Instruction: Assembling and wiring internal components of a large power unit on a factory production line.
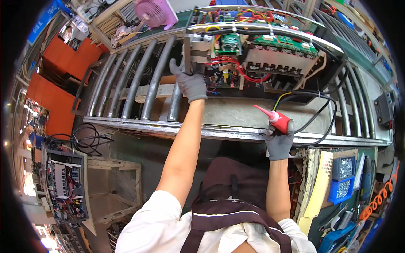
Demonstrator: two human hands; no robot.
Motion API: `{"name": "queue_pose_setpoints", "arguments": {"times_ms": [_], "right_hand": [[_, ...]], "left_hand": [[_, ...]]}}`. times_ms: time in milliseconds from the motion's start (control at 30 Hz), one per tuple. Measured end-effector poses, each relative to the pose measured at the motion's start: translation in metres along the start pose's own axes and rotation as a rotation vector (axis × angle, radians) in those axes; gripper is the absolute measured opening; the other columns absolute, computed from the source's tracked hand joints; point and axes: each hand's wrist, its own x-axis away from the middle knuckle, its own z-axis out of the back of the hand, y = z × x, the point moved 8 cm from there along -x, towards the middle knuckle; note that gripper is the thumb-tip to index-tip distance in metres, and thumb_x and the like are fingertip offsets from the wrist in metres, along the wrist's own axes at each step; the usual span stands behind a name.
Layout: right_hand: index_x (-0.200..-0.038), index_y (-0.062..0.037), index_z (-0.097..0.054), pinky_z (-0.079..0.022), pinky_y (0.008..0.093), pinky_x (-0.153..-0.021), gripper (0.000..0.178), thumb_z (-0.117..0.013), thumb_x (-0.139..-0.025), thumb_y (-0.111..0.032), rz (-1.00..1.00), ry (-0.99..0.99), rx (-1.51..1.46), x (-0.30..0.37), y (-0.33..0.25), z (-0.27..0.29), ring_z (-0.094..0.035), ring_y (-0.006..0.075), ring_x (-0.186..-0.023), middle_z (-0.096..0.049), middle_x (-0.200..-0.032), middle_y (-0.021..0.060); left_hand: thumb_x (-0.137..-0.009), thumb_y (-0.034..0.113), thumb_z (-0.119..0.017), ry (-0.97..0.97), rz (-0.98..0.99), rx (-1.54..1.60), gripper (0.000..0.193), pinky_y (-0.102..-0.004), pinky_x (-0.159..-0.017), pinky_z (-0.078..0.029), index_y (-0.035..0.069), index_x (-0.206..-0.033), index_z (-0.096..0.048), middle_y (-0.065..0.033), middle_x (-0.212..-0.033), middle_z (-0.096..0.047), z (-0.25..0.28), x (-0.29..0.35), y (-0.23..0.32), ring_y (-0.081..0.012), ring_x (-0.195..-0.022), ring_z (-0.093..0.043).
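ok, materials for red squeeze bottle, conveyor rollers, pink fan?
Red squeeze bottle: likely plastic, slightly glossy, judging by its tapered nozzle. Conveyor rollers: probably bare metal, smooth; grey with lengthwise highlights. Pink fan: apparently plastic, from its even colouring; sheen unclear.

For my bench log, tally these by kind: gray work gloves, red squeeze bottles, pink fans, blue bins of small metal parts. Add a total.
Gray work gloves: 2
Red squeeze bottle: 1
Pink fan: 1
Blue bins: 2
Total: 6
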Motion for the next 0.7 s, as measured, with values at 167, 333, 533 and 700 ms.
{"name": "queue_pose_setpoints", "arguments": {"times_ms": [167, 333, 533, 700], "right_hand": [[-0.11, -0.0041, -0.06, -0.051, 0.0291, -0.057, 0.049, -0.065, -0.084, -0.045, -0.013, 0.027, -0.045, 0.003, 0.001, 0.004, -0.06, 0.0175, -0.071, -0.065, -0.09, 0.0082], [-0.11, -0.0055, -0.057, -0.051, 0.0317, -0.058, 0.047, -0.066, -0.084, -0.044, -0.064, 0.006, -0.058, -0.001, 0.002, 0.016, -0.061, 0.0194, -0.073, -0.064, -0.092, 0.0087], [-0.108, -0.0042, -0.057, -0.051, 0.0312, -0.059, 0.041, -0.062, -0.087, -0.039, -0.067, -0.103, -0.082, -0.005, -0.003, 0.001, -0.061, 0.0182, -0.073, -0.064, -0.091, 0.0094], [-0.105, 0.0021, -0.057, -0.056, 0.0341, -0.062, 0.039, -0.058, -0.088, -0.033, -0.06, -0.048, -0.167, -0.008, -0.005, 0.007, -0.064, 0.0205, -0.071, -0.064, -0.087, 0.0128]], "left_hand": [[-0.072, 0.011, -0.079, 0.079, -0.017, -0.004, 0.078, -0.0335, -0.091, -0.043, 0.003, -0.136, -0.035, -0.0169, -0.108, -0.061, 0.013, -0.008, -0.041, -0.0251, -0.097, -0.059], [-0.081, 0.017, -0.071, 0.089, 0.203, 0.071, 0.037, -0.0312, -0.073, -0.047, -0.001, -0.107, -0.051, -0.0068, -0.086, -0.053, 0.034, 0.056, -0.022, -0.0209, -0.077, -0.054], [-0.091, 0.032, -0.057, -0.046, 0.838, 0.452, 0.033, -0.0409, -0.081, -0.051, 0.001, -0.101, -0.056, -0.013, -0.107, -0.055, -0.012, 0.068, -0.05, -0.0278, -0.099, -0.054], [-0.089, 0.028, -0.058, -0.137, 0.873, 0.505, 0.026, -0.0406, -0.079, -0.054, 0.004, -0.097, -0.06, -0.0107, -0.094, -0.062, -0.038, 0.033, -0.058, -0.0254, -0.088, -0.059]]}}
